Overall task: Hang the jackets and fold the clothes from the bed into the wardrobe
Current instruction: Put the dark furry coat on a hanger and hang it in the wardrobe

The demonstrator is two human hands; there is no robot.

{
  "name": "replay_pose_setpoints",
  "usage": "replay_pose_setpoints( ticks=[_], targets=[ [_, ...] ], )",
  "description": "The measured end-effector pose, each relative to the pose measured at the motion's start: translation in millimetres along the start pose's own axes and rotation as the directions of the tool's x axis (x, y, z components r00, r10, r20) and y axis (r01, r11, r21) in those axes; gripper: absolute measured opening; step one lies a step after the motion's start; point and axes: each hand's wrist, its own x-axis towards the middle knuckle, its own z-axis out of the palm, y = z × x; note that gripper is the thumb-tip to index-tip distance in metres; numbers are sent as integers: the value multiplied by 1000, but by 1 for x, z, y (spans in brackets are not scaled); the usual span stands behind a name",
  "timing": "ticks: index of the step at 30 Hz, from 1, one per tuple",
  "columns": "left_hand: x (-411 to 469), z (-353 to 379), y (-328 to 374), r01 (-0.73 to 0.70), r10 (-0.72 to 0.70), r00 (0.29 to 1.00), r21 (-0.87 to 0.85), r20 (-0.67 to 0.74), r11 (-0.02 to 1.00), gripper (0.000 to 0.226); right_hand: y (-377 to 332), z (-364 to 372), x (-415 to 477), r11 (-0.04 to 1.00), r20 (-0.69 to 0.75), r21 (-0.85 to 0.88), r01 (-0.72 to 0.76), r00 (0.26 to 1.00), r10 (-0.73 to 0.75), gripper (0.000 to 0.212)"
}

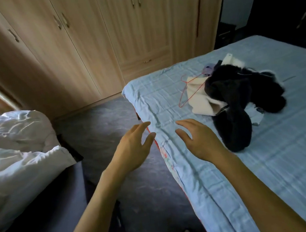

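A heap of clothes lies on the bed (269, 159), which has a light blue sheet. The heap holds a black garment (233, 106), a cream one (200, 98) and a small purple piece (208, 69). A thin red wire hanger (187, 90) rests against the cream garment. My left hand (134, 147) hovers over the floor at the bed's near edge, fingers spread and empty. My right hand (197, 139) is stretched out over the sheet, left of the black garment, fingers relaxed and holding nothing. The wooden wardrobe (119, 33) stands behind, all its doors closed.
A rumpled white duvet (13, 148) is piled on the left. Dark blue-grey floor (101, 126) runs between it, the wardrobe and the bed. A dark doorway or corner (241, 8) lies right of the wardrobe.
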Motion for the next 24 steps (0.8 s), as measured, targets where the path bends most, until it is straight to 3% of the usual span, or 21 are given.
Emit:
replay_pose_setpoints(
  ticks=[11, 18, 24],
  targets=[
    [137, 5, -31, -14, 16, 998, -24, 61, 1000, 49, 28, 12, 131, 997, 34, 23, -68, 997, 67, 42],
    [227, -2, -86, -109, 116, 986, -65, 121, 992, 49, 28, 39, 210, 987, 18, -48, -153, 988, 154, 42],
    [306, -19, -118, -244, 267, 943, -133, 199, 961, 50, 5, 52, 264, 961, -101, -41, -275, 958, 269, 40]
  ],
)
